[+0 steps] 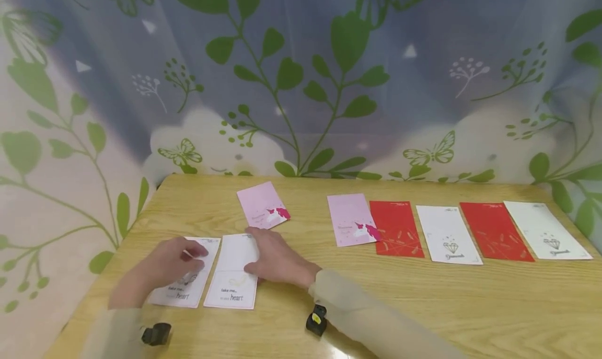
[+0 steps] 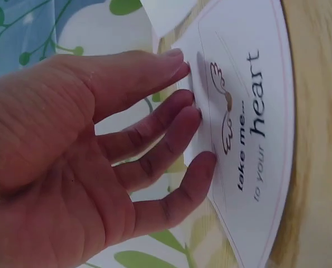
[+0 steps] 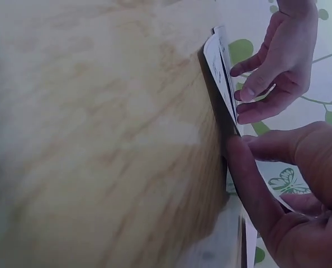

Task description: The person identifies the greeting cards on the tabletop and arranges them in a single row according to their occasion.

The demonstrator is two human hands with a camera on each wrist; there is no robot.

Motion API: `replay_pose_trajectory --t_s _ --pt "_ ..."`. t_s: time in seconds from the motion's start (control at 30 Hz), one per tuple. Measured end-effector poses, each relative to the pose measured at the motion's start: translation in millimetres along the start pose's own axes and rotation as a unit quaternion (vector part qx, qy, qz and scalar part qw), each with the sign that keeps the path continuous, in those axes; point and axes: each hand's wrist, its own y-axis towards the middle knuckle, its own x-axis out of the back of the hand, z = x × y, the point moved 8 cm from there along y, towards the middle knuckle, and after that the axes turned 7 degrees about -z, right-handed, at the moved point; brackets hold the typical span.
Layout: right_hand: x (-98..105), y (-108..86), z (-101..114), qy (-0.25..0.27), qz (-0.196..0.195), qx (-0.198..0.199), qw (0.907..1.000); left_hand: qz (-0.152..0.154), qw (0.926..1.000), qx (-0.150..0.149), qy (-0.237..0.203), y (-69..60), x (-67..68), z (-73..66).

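Two white cards printed "take me... to your heart" lie side by side on the left of the table. Over the left white card (image 1: 188, 288) is my left hand (image 1: 162, 265), its thumb and loosely bent fingers apart, fingertips at the surface. In the left wrist view these fingers (image 2: 171, 148) seem to touch the card's upper part, without gripping it. My right hand (image 1: 279, 257) holds the right white card (image 1: 230, 283) by its right edge. The right wrist view shows that card's edge between thumb and finger (image 3: 252, 184), slightly raised from the wood.
Behind the hands lies a pink unicorn card (image 1: 261, 205). To the right runs a row: another pink card (image 1: 348, 218), a red card (image 1: 397, 228), a white diamond card (image 1: 447, 231), a second red card (image 1: 496, 231) and a second diamond card (image 1: 543, 226). A leaf-patterned curtain (image 1: 301, 87) borders the table.
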Motion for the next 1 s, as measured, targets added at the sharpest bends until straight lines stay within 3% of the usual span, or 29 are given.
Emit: replay_pose_trajectory --t_s 0.43,1.0 --pt "-7.3 6.2 5.2 -0.049 0.011 0.001 0.9987 -0.024 0.998 0.04 0.043 -0.5 -3.8 -4.6" --pt "-9.2 3.1 2.4 -0.109 0.035 -0.033 0.9929 -0.035 0.9967 0.033 0.065 1.5 -3.2 -12.5"
